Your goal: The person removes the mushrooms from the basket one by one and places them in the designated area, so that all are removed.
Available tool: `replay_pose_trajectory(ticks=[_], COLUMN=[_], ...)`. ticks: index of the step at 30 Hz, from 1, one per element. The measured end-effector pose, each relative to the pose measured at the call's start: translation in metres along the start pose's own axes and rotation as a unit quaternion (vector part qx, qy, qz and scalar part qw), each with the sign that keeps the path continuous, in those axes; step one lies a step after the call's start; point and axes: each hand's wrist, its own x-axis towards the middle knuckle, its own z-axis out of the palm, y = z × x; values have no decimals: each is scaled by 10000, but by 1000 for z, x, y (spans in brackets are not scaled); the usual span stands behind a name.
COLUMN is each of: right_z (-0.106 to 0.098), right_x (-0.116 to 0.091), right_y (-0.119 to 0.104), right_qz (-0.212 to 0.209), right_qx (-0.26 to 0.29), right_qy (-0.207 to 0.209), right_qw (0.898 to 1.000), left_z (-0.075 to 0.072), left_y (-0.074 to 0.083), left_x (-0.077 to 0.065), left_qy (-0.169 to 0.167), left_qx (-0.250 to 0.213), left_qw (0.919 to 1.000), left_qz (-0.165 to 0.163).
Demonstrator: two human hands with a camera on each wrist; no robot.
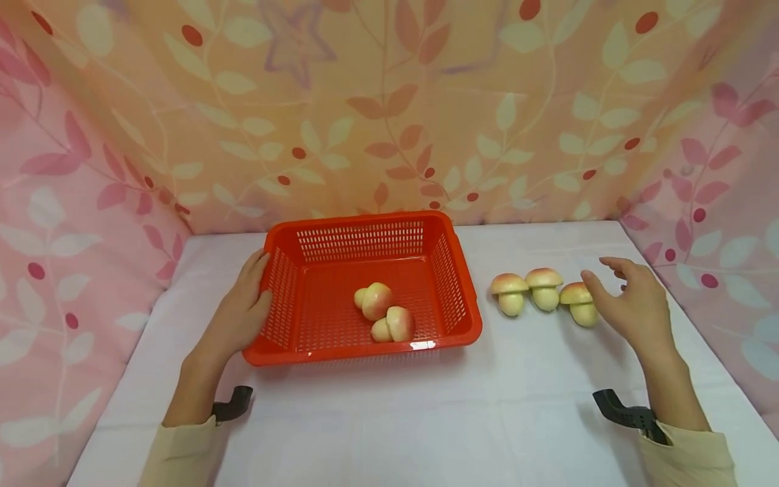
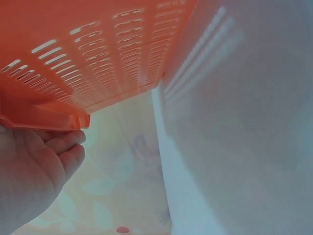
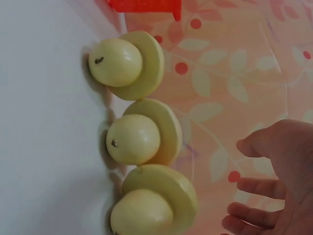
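My left hand (image 1: 241, 308) grips the left rim of a red plastic basket (image 1: 359, 354), thumb along the top edge. Its fingers lie against the outside of that rim in the left wrist view. Inside the basket are two toy mushrooms, one (image 1: 377, 302) behind the other (image 1: 399, 325). My right hand (image 1: 639, 304) hovers at the right with fingers loosely bent and nothing in them. Closest to it is a toy mushroom (image 1: 584, 312); a middle mushroom (image 1: 545, 289) and a left mushroom (image 1: 510, 294) complete the row. All three have reddish-yellow caps and pale stems.
A white cloth (image 1: 389, 419) covers the table. Patterned curtains (image 1: 389, 115) hang behind it and on both sides. Each wrist wears a black mount, the left one (image 1: 234, 404) and the right one (image 1: 627, 412).
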Motion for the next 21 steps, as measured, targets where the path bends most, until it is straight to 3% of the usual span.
replay_pose_trajectory(ticks=[10, 18, 21], right_z=[7, 13, 16], right_x=[-3, -3, -3], right_y=[-18, -34, -42], right_qz=[-396, -1442, -1627], right_qx=[468, 1013, 1121], right_qy=[530, 887, 918], right_qw=[9967, 9803, 9760], left_z=[-1, 0, 0], left_y=[1, 0, -2], left_x=[2, 3, 2], left_qy=[9, 47, 68], left_qx=[74, 69, 67], left_qw=[9999, 9999, 9999], left_qz=[75, 88, 113])
